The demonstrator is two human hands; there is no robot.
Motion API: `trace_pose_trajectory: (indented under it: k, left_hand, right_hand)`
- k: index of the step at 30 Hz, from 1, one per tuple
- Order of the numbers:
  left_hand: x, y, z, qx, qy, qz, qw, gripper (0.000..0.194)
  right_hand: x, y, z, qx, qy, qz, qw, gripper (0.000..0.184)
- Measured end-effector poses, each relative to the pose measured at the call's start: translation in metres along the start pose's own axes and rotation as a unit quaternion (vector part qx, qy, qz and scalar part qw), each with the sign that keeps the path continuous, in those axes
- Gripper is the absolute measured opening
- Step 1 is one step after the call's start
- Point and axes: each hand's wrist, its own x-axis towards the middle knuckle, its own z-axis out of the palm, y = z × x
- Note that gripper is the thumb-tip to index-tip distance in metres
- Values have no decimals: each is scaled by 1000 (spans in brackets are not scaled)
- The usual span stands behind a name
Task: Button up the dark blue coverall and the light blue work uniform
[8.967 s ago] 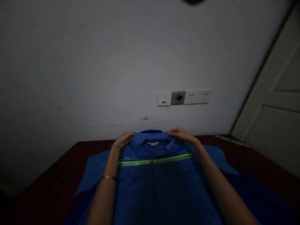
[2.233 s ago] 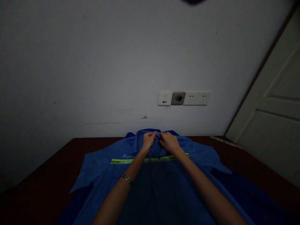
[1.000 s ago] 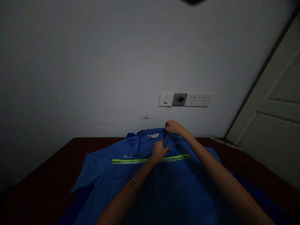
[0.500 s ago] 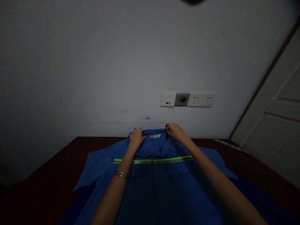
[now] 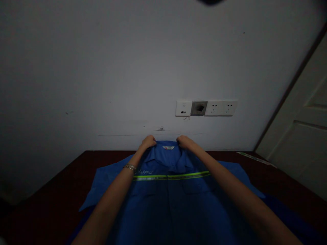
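Pinching the collar [image 5: 166, 143] of the blue work shirt [image 5: 178, 200], left hand [image 5: 149, 141] and right hand [image 5: 185, 141] are near the table's [image 5: 61, 180] far edge; sleeves [image 5: 102, 180] lie spread, unfolded.

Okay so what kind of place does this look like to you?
Probably a dim room indoors, home or dormitory perhaps: there's a pale wall with a row of sockets, a panelled door, and a dark red surface bearing a blue shirt.

- Your left fingers [image 5: 154, 140] and right fingers [image 5: 178, 140] pinch the light-blue fabric shirt's [image 5: 163, 204] collar.
- Your shirt lies front-up on the dark reddish-brown desk [image 5: 61, 183], over darker blue fabric [image 5: 286, 212].
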Motion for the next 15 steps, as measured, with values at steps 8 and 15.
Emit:
trace_pose_trajectory:
  k: [8,15]
  left_hand:
    - [0,-15,-14,0,-47,83,995,21]
    - [-41,2,0,158,69,273,947,26]
  right_hand:
    - [6,16,16,13,3,6,1000,25]
    - [-29,-4,8,-14,81,-51,995,27]
